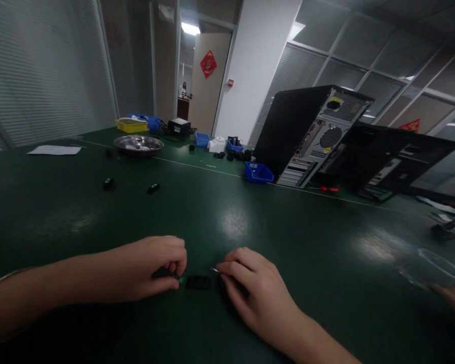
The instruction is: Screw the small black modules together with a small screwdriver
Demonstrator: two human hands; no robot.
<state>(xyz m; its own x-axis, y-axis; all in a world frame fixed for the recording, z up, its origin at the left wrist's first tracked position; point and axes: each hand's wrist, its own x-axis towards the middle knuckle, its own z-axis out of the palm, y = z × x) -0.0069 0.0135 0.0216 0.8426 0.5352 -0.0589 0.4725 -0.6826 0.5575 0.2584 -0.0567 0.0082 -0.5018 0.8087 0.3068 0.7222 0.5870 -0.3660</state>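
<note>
My left hand (157,268) is closed, its thumb and fingers pinched around a small green piece (181,279), mostly hidden by the fingertips. Right beside that piece a small black rectangular part (198,282) lies on the dark green table. On its other side my right hand (256,293) rests low over the tabletop with bent fingers. A thin shiny sliver (214,269) sticks out from between its thumb and forefinger; its kind is too small to make out. Farther off on the left lie two small black parts with green on top, one (108,183) left of the other (153,188).
A steel dish (138,144), a yellow basket (132,125) and a blue bin (258,172) stand toward the back. Computer towers (307,134) rise at back right. At the right edge another person's hand (453,298) is by a clear round container (436,268).
</note>
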